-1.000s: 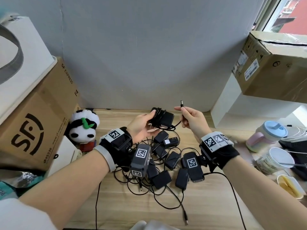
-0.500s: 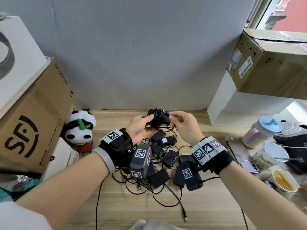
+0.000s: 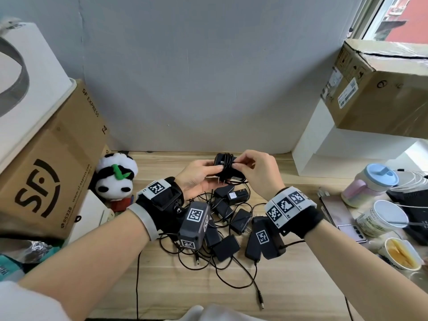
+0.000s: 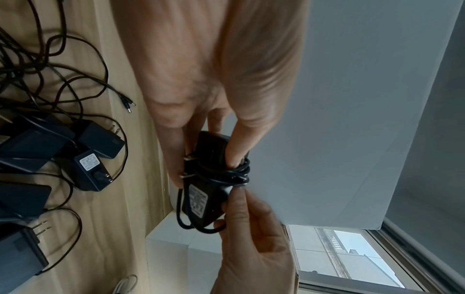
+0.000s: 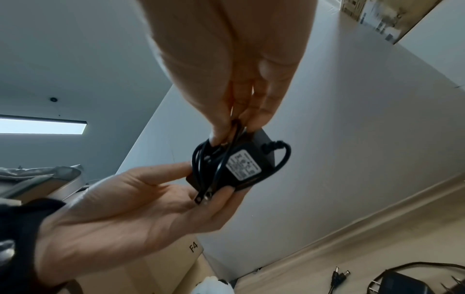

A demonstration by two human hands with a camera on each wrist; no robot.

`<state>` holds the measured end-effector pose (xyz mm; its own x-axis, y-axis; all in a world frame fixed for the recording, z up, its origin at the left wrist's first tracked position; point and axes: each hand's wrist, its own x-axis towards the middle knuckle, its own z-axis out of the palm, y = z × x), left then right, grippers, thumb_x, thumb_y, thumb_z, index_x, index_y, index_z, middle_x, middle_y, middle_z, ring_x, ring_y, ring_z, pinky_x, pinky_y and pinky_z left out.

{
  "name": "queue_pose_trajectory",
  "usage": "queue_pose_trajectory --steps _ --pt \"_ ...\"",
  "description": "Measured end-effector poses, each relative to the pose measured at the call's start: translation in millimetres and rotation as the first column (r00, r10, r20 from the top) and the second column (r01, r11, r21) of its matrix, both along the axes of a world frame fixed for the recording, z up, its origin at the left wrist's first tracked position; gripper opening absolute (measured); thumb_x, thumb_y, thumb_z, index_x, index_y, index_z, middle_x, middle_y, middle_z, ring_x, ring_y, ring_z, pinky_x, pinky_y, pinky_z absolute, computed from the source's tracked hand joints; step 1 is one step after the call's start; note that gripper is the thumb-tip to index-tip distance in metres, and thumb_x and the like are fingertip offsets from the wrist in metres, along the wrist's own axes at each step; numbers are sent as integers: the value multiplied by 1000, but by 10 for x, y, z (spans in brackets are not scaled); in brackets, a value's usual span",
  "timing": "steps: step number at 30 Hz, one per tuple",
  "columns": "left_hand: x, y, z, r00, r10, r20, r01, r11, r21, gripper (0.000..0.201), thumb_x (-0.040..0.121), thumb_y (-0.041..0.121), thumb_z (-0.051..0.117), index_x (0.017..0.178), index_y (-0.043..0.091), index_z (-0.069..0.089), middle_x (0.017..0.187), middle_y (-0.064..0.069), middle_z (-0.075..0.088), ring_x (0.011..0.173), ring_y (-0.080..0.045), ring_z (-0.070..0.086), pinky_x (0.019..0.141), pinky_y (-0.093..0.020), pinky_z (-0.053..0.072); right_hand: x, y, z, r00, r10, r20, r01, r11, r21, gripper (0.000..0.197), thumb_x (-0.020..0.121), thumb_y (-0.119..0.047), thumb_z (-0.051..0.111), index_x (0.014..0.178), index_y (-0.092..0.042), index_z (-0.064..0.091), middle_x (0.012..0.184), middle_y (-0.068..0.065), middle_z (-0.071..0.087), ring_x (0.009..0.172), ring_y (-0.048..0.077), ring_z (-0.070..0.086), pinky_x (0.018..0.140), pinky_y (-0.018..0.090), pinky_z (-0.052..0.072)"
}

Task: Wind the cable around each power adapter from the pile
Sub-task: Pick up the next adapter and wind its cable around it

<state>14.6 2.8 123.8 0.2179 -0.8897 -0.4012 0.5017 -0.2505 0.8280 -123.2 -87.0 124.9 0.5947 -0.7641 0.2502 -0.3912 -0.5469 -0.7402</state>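
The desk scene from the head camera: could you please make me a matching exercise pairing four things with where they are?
Things:
1. wound adapter
2. panda plush
3. blue-lidded cup
4. loose adapters

Places:
A. at the desk's right side, by the paper tubs
B. on the desk below both hands, cables tangled
C. held up between the left hand and right hand
D. beside the SF carton, at the left

Pairs: 1-C, 2-D, 3-A, 4-B
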Motion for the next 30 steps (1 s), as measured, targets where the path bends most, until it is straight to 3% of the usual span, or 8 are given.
queue_pose_trajectory --steps 5,9,13,17,20,22,26,30 --pt "50 1 52 998 -25 53 23 999 32 22 93 -2 48 114 -5 54 101 -17 63 89 -28 64 76 -37 57 64 42 -73 993 -87 73 90 996 -29 2 77 -17 73 76 -17 72 74 -9 64 71 12 56 72 28 47" --pt "59 6 74 999 -32 27 30 998 48 16 93 0 49 105 -5 58 97 -18 64 87 -28 63 76 -36 56 52 38 -41 995 -57 82 58 998 -19 3 77 -16 74 80 -15 75 78 -6 68 73 12 60 74 29 51" --pt "61 -1 62 999 -34 16 33 998 60 13 93 -1 49 102 -6 57 97 -20 62 87 -29 62 75 -37 56 18 -4 24 1000 27 7 -27 999 -22 9 80 -11 71 87 -12 75 84 -2 70 78 12 60 80 31 51" --pt "80 -15 79 997 -57 52 54 997 59 13 92 -2 50 103 -4 57 98 -20 63 90 -29 63 78 -39 56 48 0 80 998 -20 -68 12 994 -109 10 81 -13 69 88 -13 75 89 1 71 86 17 61 82 30 47" --pt "129 -14 91 989 -75 127 64 994 89 13 90 -2 53 102 -4 58 98 -20 62 88 -29 63 77 -38 56 82 45 114 983 5 -186 -40 981 -188 11 84 -14 64 90 -13 74 91 1 70 90 20 56 80 26 40" --pt "164 1 90 985 -83 152 68 993 101 14 90 -1 55 103 -4 58 100 -20 63 89 -29 63 79 -38 56 84 64 132 974 34 -224 -83 973 -214 12 86 -14 63 89 -12 74 90 1 68 87 17 52 79 25 37" --pt "171 9 99 992 -44 122 37 997 63 12 91 1 55 101 -3 59 99 -19 64 90 -28 64 78 -37 57 82 5 209 989 70 -128 -85 990 -116 10 84 -15 66 89 -13 75 90 -1 70 81 8 54 80 23 44" --pt "127 -8 115 999 27 24 -27 1000 -1 20 92 6 53 108 -7 57 100 -20 64 91 -28 64 75 -34 59 134 -31 270 969 94 -230 -168 929 -329 15 90 -15 58 91 -9 72 91 4 66 89 20 51 79 26 39"
